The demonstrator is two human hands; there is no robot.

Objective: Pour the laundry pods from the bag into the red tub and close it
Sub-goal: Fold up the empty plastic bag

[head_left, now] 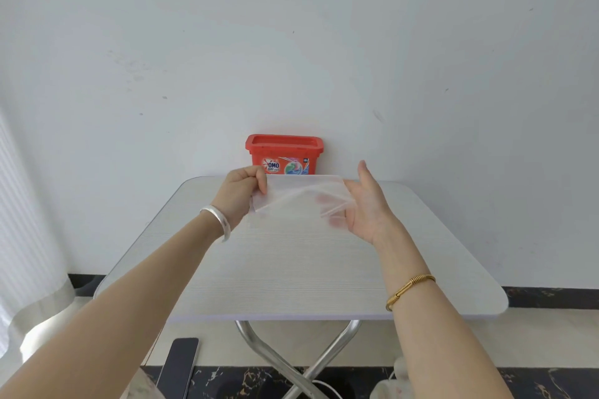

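Note:
A red tub (284, 154) with its red lid on stands at the table's far edge against the wall. In front of it I hold a clear plastic bag (299, 196) flat in the air above the table. My left hand (241, 194) pinches the bag's left edge. My right hand (364, 204) holds the right edge, fingers behind the film and seen through it, thumb raised. No pods show inside the bag.
The white folding table (291, 269) has crossed metal legs (291, 363). A dark phone (178, 366) lies below the front left edge. A white curtain (22, 220) hangs at the left. A white object with a cable (389, 382) sits at the lower right.

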